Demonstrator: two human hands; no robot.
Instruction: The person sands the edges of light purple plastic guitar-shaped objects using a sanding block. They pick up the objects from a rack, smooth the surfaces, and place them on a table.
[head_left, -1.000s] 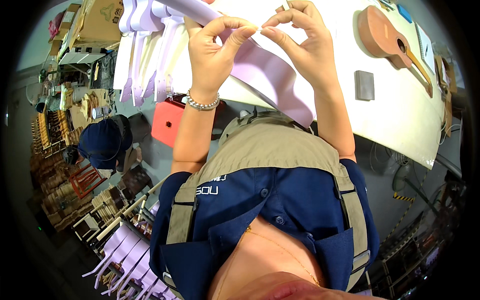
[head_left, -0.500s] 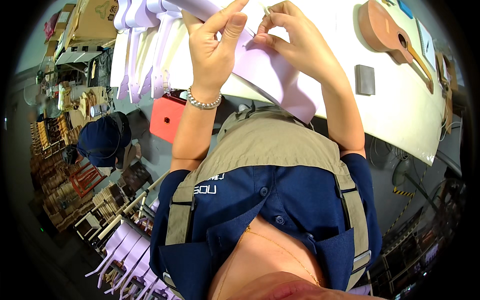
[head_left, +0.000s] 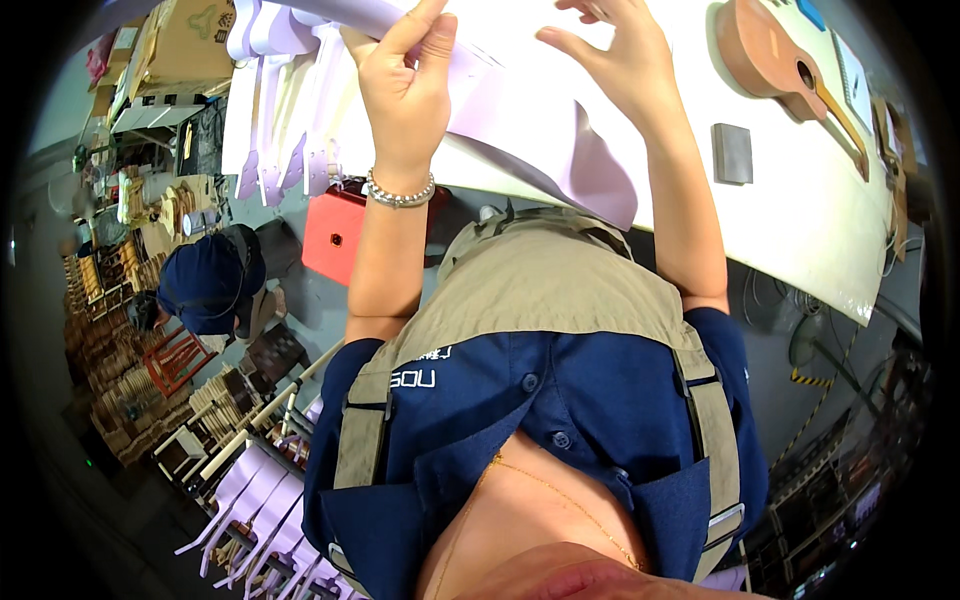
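A glossy lilac ukulele [head_left: 505, 120] lies tilted across the near edge of the white table, its body toward me. Its neck runs to the upper left, behind my left hand [head_left: 405, 95]. That hand is closed round the neck, with thumb and forefinger close together at the top. My right hand [head_left: 615, 50] is raised over the table, right of the ukulele body, apart from it. Its thumb stands away from the fingers, which are partly cut off by the upper edge. I see nothing in it.
Several lilac ukulele necks [head_left: 265, 130] hang over the table edge [head_left: 800, 230] at left. A brown ukulele [head_left: 765, 60], a dark grey block [head_left: 733, 153] and a notebook [head_left: 853, 75] lie at right. Below left are a red box [head_left: 335, 235] and a person in a dark cap [head_left: 210, 280].
My right hand has lifted away from the ukulele to the upper right, and its fingers have spread. My left hand has shifted slightly left with the neck.
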